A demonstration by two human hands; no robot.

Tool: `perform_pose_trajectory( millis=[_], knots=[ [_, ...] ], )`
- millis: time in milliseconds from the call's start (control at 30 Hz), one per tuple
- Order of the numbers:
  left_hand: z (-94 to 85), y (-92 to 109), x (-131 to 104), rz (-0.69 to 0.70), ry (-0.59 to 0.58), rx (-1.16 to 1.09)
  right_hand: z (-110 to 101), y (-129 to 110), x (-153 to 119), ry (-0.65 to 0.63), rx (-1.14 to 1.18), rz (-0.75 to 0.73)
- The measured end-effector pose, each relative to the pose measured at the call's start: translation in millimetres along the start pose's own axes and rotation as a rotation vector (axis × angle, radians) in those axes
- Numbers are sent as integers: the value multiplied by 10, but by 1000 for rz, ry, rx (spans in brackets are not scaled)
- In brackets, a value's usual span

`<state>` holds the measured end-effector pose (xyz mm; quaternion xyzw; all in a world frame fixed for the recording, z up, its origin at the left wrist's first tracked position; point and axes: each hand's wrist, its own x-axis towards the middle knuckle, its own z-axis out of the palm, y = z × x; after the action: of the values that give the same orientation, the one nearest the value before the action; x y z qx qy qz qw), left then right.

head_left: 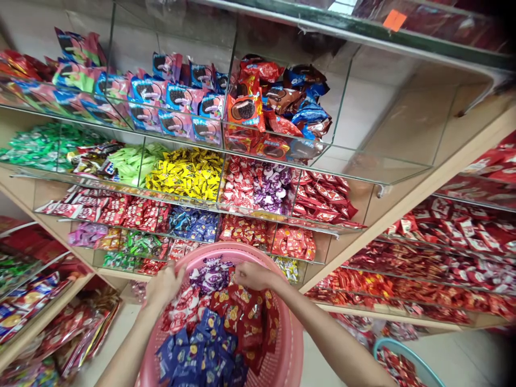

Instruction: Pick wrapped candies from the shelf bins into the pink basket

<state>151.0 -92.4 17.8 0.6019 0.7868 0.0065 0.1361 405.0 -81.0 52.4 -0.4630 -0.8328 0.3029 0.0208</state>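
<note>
I have both forearms reaching forward from the bottom of the head view, converging over a pink basket [295, 338]. My left hand [164, 285] lies over the basket's left rim, knuckles up, the fingers bent and partly hidden, so I cannot tell how firmly they grip it. My right hand [252, 275] comes in over the opposite side, its fingers curled in narrow at the upper right of the heap; I cannot tell whether a packet is pinched there. The basket sits between and below the hands. Inside it, purple-and-white sweets [210, 275] lie between the two hands, red-and-white sweets [186, 309] near the left one, red packets [252, 317] just below the right one, and blue packets [201, 349] closest to me. Glass-fronted shelves [278, 212] of sweets stand beyond.
</note>
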Motion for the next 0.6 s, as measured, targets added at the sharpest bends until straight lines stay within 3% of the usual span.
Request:
perform_pose_trajectory(
  millis=[167,367,500,600],
  knots=[
    [23,-10,17,-9,4,-13,16,27,4,138,-159,116],
    [54,-46,29,17,17,-29,126,-8,21,192,-235,172],
    [47,-47,29,23,16,-11,44,28,90,219,-189,178],
    [25,-33,22,28,15,0,-108,146,249,347,46,272]
  ],
)
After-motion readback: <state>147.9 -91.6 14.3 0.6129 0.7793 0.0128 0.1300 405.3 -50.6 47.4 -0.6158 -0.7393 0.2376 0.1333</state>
